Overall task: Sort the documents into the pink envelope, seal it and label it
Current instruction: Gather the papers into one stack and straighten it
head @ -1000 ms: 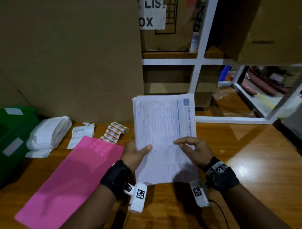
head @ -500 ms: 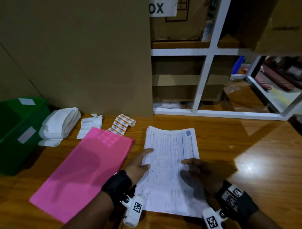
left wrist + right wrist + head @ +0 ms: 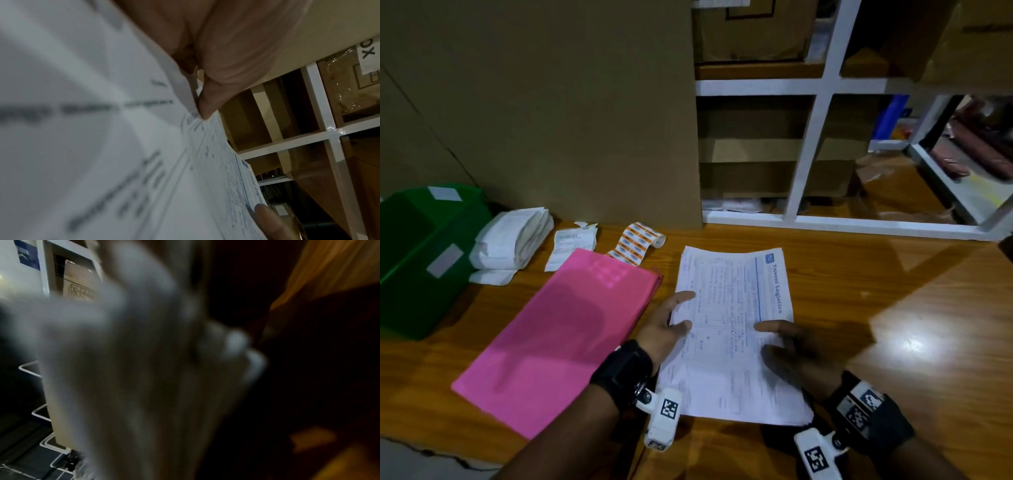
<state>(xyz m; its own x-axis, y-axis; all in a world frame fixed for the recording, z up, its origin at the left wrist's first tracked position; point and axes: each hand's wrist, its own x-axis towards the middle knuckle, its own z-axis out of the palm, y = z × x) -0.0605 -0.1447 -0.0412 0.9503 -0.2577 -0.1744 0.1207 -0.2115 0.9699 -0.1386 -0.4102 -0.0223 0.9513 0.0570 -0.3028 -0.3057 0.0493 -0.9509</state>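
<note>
Documents [image 3: 736, 329], a thin stack of printed logistics forms, lay flat on the wooden counter [image 3: 893, 308], just right of the pink envelope [image 3: 558, 329], their left edge close to the envelope's right edge. Left hand [image 3: 667, 329] sat at the stack's left edge, fingers out straight; the left wrist view showed a fingertip [image 3: 203, 112] pressing on the top sheet, so that grip was flat, not curled around anything. Right hand [image 3: 794, 349] rested on the stack's right side, fingers spread over the paper; blurred in both views, looked like a flat open grip pressing down, nothing pinched.

Envelope lay flat and looked empty and unsealed; I could not see which end opened. Nothing inserted yet, so the task was at an early stage, likely squaring the sheets.

Behind the envelope: an orange sticker strip [image 3: 638, 241], a small receipt [image 3: 570, 245], folded white mailers [image 3: 513, 243], a green bin [image 3: 417, 260] at far left.

Risks: sheets could fan out or slide apart on the glossy counter if one hand lifted unevenly; corners could crumple when pushed into the envelope mouth; a loose page could be left out.
</note>
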